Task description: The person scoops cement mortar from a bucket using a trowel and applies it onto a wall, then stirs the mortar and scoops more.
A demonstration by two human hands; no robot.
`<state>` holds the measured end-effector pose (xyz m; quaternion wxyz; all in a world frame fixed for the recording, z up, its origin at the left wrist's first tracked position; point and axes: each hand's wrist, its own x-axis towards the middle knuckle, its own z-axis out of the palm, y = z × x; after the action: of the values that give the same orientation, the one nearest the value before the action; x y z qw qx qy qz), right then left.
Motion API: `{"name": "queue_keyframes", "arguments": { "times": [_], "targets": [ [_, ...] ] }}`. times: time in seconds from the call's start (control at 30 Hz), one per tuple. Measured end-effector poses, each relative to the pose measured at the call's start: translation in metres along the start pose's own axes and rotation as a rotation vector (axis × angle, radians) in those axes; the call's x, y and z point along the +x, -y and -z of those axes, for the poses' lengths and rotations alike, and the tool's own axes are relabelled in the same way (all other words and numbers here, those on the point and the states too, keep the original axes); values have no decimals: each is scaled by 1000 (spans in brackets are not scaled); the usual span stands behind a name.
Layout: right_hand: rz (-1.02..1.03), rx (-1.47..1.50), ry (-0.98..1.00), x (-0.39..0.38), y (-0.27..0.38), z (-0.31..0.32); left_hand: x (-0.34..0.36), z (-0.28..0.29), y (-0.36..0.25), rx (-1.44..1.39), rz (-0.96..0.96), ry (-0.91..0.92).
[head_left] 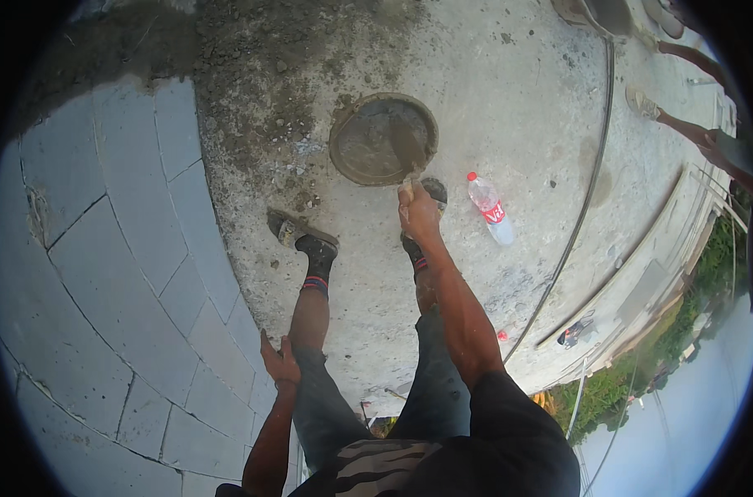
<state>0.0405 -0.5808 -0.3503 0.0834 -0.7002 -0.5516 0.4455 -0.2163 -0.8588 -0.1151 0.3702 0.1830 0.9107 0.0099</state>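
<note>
My right hand (418, 214) is closed around the handle of a mortar-coated trowel (407, 147). Its blade dips into a round basin (335, 157) of wet grey mortar (361, 137), which stands on the concrete floor just beyond my feet. How deep the blade tip goes is hidden by the mortar. My left hand (280, 361) hangs beside my left knee, close to the block wall, with fingers apart and nothing in it.
A pale block wall (136, 273) rises along my left. To the right of the basin lies a plastic bottle (491, 209) with a red cap. Farther right, a dark hose (588, 199) crosses the floor; another person's legs (683, 126) and a bucket (610, 16) are beyond it.
</note>
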Motion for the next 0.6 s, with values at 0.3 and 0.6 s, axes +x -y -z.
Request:
{"name": "queue_keyframes", "arguments": {
  "times": [0.3, 0.6],
  "targets": [
    [-412, 831, 296, 9, 24, -26, 13, 10, 9, 159, -44, -63],
    [-662, 1215, 308, 9, 24, -33, 14, -11, 2, 164, -114, -12]
  ]
}}
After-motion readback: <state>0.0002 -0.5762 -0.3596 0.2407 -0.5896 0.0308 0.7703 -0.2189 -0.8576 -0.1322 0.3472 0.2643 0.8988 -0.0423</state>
